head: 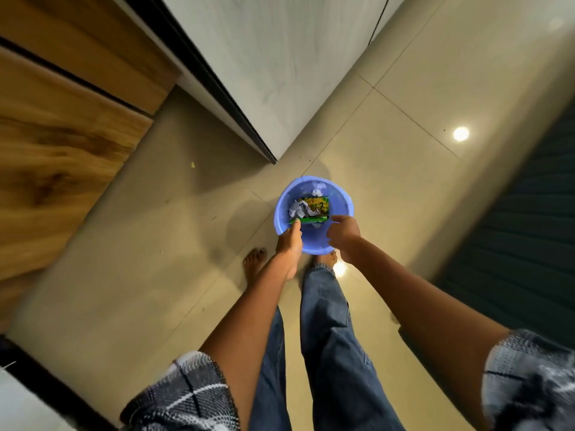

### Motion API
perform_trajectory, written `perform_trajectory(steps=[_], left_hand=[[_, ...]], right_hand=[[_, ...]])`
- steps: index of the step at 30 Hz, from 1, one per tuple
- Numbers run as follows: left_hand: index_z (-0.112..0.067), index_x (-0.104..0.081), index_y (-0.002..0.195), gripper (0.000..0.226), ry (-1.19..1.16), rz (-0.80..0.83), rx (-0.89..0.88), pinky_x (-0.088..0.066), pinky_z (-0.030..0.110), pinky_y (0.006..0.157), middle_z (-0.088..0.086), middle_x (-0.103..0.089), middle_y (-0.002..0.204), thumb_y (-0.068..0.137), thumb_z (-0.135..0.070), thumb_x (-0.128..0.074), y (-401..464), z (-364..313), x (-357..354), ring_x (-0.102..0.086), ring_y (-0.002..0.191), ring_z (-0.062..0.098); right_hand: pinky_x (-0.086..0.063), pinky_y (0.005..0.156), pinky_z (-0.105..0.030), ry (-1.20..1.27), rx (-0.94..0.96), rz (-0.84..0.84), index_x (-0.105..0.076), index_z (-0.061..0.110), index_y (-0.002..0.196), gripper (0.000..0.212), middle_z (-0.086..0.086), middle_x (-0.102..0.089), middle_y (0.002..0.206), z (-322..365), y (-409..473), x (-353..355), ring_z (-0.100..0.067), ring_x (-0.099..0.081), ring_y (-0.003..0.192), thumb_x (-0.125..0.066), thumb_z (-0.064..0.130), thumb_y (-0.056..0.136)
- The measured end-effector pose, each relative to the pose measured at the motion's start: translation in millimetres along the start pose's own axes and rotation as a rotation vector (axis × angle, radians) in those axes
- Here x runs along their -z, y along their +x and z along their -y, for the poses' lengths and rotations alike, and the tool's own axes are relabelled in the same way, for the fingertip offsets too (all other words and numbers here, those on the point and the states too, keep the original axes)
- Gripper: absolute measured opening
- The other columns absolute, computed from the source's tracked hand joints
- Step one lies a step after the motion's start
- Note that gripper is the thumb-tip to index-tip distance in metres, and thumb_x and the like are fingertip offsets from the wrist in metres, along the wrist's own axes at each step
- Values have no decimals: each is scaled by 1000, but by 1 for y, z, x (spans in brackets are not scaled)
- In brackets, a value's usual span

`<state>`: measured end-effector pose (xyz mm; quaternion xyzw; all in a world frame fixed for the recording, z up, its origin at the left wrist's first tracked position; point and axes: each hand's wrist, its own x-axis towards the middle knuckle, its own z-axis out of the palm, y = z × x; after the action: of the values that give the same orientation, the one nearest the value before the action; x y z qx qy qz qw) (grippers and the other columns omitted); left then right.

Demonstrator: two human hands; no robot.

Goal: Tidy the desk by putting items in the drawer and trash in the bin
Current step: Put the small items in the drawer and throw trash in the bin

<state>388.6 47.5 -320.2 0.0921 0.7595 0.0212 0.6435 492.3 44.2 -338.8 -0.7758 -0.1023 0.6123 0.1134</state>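
Binning: we judge we are at the trash step, standing over the blue bin (343, 209) on the tiled floor (155, 275).
Wrapper: a green and yellow packet (314, 209) lies inside the bin among crumpled paper (298, 209).
Left hand (290, 241): fingertips pinch the packet's near corner.
Right hand (342, 233): fingers curled at the packet's other end; whether they grip it we cannot tell.
Next: we think letting go, then returning for what remains.

Glossy beige floor tiles (404, 73), wooden cabinet fronts (62, 135), perhaps a dark mat (529, 197) at right.
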Motion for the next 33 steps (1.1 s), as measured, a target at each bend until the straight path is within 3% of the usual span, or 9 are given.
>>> perform_trajectory(steps=[5,9,13,16,19,22,26,29,33], left_hand=[[-17,-56,121,34,-117,-1,-109,-39,26,72,-1,-58,114,99,-35,-38,-59,-15,26,-54,86,14],[-24,-59,80,24,-221,16,-245,-38,19,57,-13,-60,81,98,-30,-43,-116,-30,59,-53,67,4],[-23,-62,87,19,-382,40,-395,-42,6,50,-11,-63,87,97,-21,-46,-185,-41,108,-58,72,-1],[-24,-60,106,20,-479,25,-558,-45,8,60,-16,-65,90,99,-16,-43,-236,-38,155,-61,77,-4],[-24,-62,108,23,-563,-7,-729,-44,17,78,-18,-66,97,99,-15,-42,-279,-22,214,-63,96,6],[-23,-63,104,24,-680,-44,-827,-41,19,81,-12,-66,105,99,-15,-42,-307,-8,275,-59,106,14],[-22,-63,104,25,-801,-110,-911,-43,20,79,-4,-66,109,98,-13,-40,-329,10,357,-58,106,17],[-22,-63,105,26,-858,-153,-959,-43,25,84,-3,-66,112,99,-14,-39,-338,26,416,-62,99,14],[-26,-63,105,25,-996,-211,-948,-41,37,101,-6,-68,111,100,-21,-39,-341,55,477,-64,103,15]], right_hand=[[-43,91,-30,-75,170,28,-56,-2,122,37,-12,-60,117,27,-64,-14,-24,-55,110,-39,-8,90],[-44,66,-10,-14,292,36,-56,-6,121,33,-20,-63,114,53,-132,-30,-30,-60,102,-45,-8,89],[-44,58,-3,43,523,91,-59,1,109,35,-7,-63,96,84,-217,-47,-1,-61,70,-44,-17,82],[-44,62,-1,35,722,154,-60,-4,109,34,-9,-63,98,104,-272,-62,13,-59,62,-47,-20,81],[-46,72,-4,-31,884,209,-62,-3,111,38,-10,-67,103,121,-316,-97,-1,-64,80,-51,-20,79],[-46,72,-5,-34,973,294,-62,4,110,38,-8,-67,102,136,-362,-144,-13,-62,89,-53,-17,81],[-46,62,-4,-58,1051,441,-62,10,104,33,0,-67,93,142,-416,-216,0,-63,76,-53,-14,83],[-47,67,-6,-110,1104,503,-63,7,103,30,-1,-67,95,143,-443,-270,-3,-62,80,-53,-13,83],[-49,75,-22,-133,1114,571,-64,6,103,29,-8,-68,98,137,-465,-332,-17,-64,91,-51,-13,85]])
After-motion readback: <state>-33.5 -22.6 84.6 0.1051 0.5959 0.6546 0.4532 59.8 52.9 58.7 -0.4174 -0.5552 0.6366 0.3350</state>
